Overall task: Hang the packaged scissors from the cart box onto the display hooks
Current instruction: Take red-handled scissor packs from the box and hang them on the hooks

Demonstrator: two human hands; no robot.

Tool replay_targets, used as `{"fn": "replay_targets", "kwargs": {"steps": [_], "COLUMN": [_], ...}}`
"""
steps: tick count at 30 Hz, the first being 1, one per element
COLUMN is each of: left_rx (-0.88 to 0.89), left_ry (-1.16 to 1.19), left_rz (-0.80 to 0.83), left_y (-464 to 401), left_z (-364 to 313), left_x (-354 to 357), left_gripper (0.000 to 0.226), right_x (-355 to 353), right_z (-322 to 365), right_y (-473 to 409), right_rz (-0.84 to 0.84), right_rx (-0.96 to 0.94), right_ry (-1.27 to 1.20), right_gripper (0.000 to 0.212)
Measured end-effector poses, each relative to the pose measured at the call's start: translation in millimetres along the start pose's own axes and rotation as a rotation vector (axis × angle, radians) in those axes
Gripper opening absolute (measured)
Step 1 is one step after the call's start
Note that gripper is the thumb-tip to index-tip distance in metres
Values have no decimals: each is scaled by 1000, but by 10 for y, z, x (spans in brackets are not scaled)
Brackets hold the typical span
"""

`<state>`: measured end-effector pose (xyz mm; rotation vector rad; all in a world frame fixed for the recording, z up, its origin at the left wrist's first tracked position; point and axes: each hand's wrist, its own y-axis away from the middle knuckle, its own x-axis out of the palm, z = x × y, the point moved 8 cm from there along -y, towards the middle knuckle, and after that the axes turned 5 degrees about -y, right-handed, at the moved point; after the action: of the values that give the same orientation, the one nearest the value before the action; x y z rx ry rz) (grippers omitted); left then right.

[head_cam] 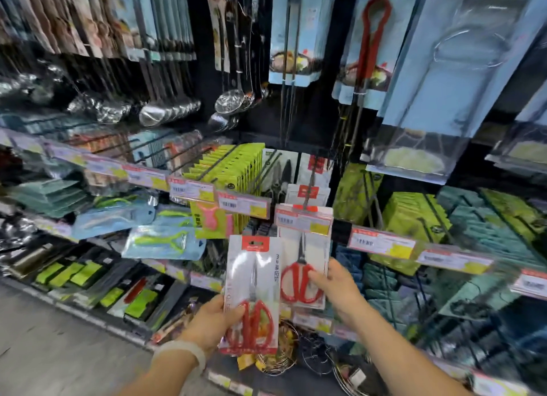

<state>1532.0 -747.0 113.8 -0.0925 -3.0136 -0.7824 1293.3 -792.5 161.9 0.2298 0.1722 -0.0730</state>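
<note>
**Two packs of scissors at the hook**

Head view: I have my left hand (217,324) curled round the lower edge of one pack (253,289), thumb across the front over the red handles, fingers behind the card. It stands upright, free of any hook, just beside and left of the second pack (305,265). My right hand (334,286) pinches that second pack at its lower right edge, by the red scissor loops; its top disappears behind a price tag (303,221), near the hook (309,185), so I cannot tell if it is already threaded. No cart box is in sight.

Handling, as I judge it: each pack is a flat, stiff card under clear plastic, light overall but bottom-heavy where the steel and handles sit. The film looks slick, so I would grip by the card edges low down, as now, and steer the top hole onto the hook. The card may bend if squeezed mid-face.

Writing: the left pack carries a red header and a vertical line of characters down its right side, too blurred for me to read. The price tags show barcodes and yellow patches, also illegible.
</note>
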Motion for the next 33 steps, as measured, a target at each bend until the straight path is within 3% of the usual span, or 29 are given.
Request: {"fn": "replay_targets", "kwargs": {"steps": [9,21,30,33], "left_rx": [16,1,-17,-13], "left_ry": [-122,-131,-171,-174], "left_rz": [24,63,63,49], "left_y": [30,-48,-93,-100], "left_z": [-177,-273,-312,-328], "left_x": [-56,134,136,97], "left_gripper": [20,17,16,16], "right_x": [111,49,93,0], "right_z": [-101,-156,-147,-76], "right_y": [-69,-151,-395,-608], "right_rz": [-6,15,11,-41], "right_rx": [74,59,107,141], "right_ry": [-90,-32,-128,29], "right_gripper": [14,14,27,31]}}
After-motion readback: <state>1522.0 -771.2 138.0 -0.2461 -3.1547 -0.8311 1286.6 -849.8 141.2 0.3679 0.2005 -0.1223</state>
